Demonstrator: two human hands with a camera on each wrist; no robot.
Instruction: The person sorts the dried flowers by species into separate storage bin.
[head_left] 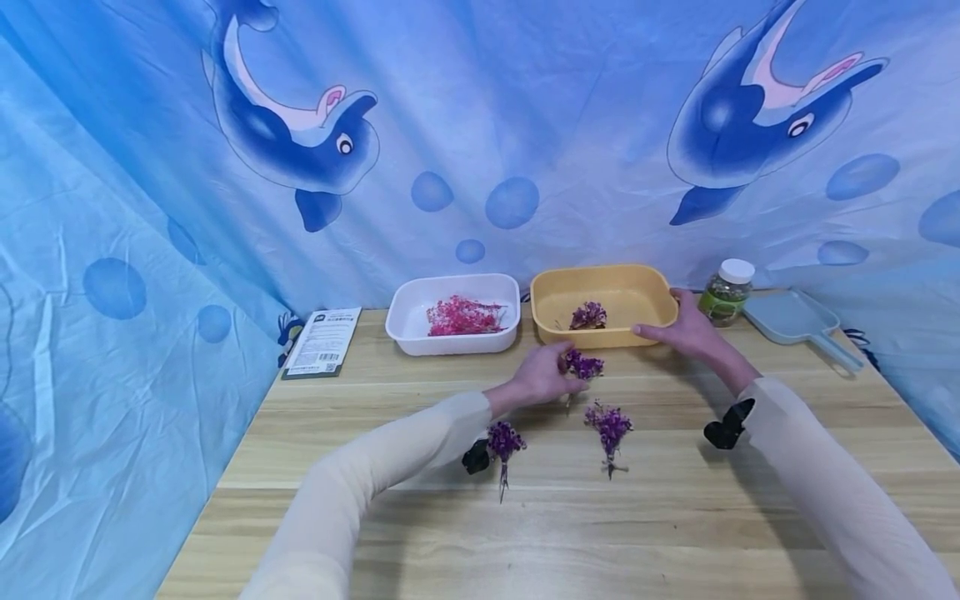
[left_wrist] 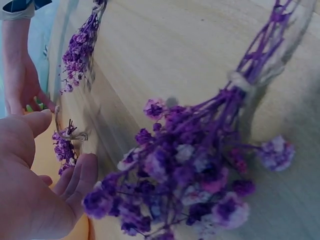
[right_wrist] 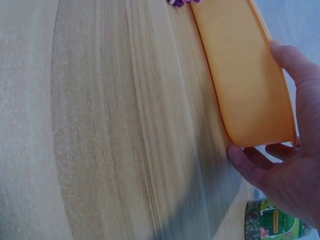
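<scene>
My left hand [head_left: 542, 375] reaches over a small purple dried-flower bunch [head_left: 583, 364] before the yellow tub [head_left: 603, 337]. In the left wrist view its thumb and fingers [left_wrist: 86, 172] stand apart about that bunch, whose stems are tied with twine; firm contact cannot be made out. My right hand [head_left: 686, 327] grips the tub's right end, thumb over the rim and fingers against the outer wall. Inside the tub lies another purple bunch [head_left: 588, 316]. Two more purple bunches lie on the table, one on the left [head_left: 506, 442] and one on the right [head_left: 611, 427].
A white tub [head_left: 452, 345] with pink dried flowers [head_left: 463, 317] stands left of the yellow one. Right of it are a white-lidded jar [head_left: 726, 293] and a pale blue dustpan [head_left: 795, 317]. A printed packet [head_left: 322, 343] lies far left. A dolphin-print curtain [head_left: 480, 125] hangs behind the wooden table [head_left: 570, 542].
</scene>
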